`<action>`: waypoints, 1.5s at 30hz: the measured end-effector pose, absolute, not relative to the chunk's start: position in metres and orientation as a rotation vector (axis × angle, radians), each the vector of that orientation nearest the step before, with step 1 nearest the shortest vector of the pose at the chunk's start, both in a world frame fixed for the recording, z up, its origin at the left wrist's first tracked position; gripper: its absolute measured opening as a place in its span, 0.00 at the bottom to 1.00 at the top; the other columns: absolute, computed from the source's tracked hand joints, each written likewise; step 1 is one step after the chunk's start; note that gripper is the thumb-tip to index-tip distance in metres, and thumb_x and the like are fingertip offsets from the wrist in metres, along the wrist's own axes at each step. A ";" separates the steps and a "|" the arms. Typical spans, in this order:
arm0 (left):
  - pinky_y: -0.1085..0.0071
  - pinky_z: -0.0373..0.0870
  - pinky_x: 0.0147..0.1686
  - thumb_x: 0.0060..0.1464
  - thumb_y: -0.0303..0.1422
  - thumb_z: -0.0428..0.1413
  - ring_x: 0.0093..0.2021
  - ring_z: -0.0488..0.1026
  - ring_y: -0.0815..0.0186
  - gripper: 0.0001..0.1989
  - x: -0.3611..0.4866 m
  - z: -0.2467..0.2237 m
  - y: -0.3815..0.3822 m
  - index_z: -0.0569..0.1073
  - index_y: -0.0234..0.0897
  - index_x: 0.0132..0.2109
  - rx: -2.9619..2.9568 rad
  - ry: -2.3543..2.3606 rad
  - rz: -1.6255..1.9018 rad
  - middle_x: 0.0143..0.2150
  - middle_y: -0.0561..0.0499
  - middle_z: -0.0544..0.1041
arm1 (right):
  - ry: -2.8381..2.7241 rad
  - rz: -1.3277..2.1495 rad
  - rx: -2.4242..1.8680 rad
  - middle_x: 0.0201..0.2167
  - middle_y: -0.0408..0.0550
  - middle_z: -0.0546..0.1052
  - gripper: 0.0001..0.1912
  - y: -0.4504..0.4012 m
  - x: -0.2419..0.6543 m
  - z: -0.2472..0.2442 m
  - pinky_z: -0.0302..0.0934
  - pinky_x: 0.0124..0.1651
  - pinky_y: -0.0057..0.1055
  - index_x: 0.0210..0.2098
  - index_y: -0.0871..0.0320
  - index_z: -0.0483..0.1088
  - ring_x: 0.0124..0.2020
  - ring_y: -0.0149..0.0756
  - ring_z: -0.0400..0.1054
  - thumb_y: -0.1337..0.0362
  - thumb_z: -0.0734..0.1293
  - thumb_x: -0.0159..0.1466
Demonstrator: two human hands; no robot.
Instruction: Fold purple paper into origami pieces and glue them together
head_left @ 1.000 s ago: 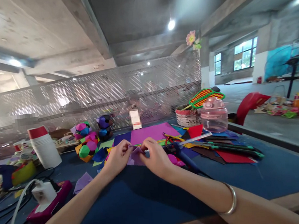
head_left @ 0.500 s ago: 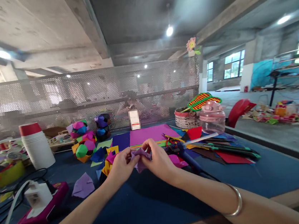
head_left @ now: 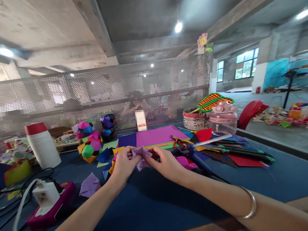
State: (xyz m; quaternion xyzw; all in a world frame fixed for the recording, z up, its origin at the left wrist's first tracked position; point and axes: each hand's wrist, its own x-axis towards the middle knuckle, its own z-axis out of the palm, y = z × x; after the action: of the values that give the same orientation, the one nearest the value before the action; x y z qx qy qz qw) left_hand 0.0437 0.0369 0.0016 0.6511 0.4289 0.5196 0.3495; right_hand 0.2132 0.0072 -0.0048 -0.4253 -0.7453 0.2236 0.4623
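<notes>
Between my two hands, above the blue table (head_left: 154, 212), is a piece of folded purple paper (head_left: 142, 162) with pointed corners. My left hand (head_left: 126, 164) pinches its left side between thumb and fingers. On its right side, my right hand (head_left: 163, 162) grips it the same way, with a silver bangle further up that arm. A second folded purple paper piece (head_left: 89, 185) lies on the table left of my left forearm. Behind my hands is a stack of coloured paper sheets (head_left: 159, 135), magenta on top. The glue gun (head_left: 190, 154) lies just right of my right hand.
Several coloured paper balls (head_left: 91, 148) and a stack of paper cups (head_left: 43, 146) stand at the left, behind a power strip (head_left: 53, 206) with a white plug. A clear bottle (head_left: 223, 120), a woven basket (head_left: 196, 120) and a green cutter (head_left: 247, 150) are at the right. A perforated screen (head_left: 150, 79) rises behind.
The whole view has shifted slightly, so things appear further right and a little higher. The purple paper has turned a little between my hands, which still pinch it.
</notes>
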 end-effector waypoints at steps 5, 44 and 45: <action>0.75 0.64 0.26 0.39 0.30 0.59 0.25 0.70 0.69 0.11 0.045 0.002 0.036 0.69 0.36 0.34 1.654 1.132 1.382 0.23 0.58 0.72 | -1.830 0.609 -0.974 0.34 0.46 0.77 0.13 0.011 0.214 -0.006 0.59 0.34 0.27 0.42 0.60 0.71 0.33 0.33 0.70 0.57 0.63 0.65; 0.76 0.57 0.25 0.41 0.30 0.55 0.24 0.65 0.70 0.04 0.043 -0.007 0.037 0.74 0.33 0.26 1.920 1.069 1.136 0.21 0.56 0.70 | -1.978 0.059 -0.903 0.30 0.44 0.72 0.04 0.013 0.219 -0.003 0.57 0.33 0.28 0.32 0.58 0.70 0.31 0.32 0.66 0.72 0.66 0.62; 0.75 0.57 0.25 0.41 0.29 0.55 0.24 0.65 0.70 0.05 0.043 -0.005 0.036 0.74 0.32 0.25 1.929 1.068 1.119 0.21 0.56 0.70 | -1.984 0.084 -0.895 0.32 0.45 0.73 0.05 0.014 0.219 -0.004 0.59 0.34 0.28 0.36 0.58 0.71 0.33 0.33 0.67 0.73 0.66 0.61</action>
State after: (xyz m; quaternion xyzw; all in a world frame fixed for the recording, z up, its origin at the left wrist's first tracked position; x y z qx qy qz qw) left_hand 0.0433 0.0360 -0.0045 0.7368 0.4081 0.4276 0.3283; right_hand 0.2192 0.0139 -0.0040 -0.3642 -0.8072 0.0342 0.4632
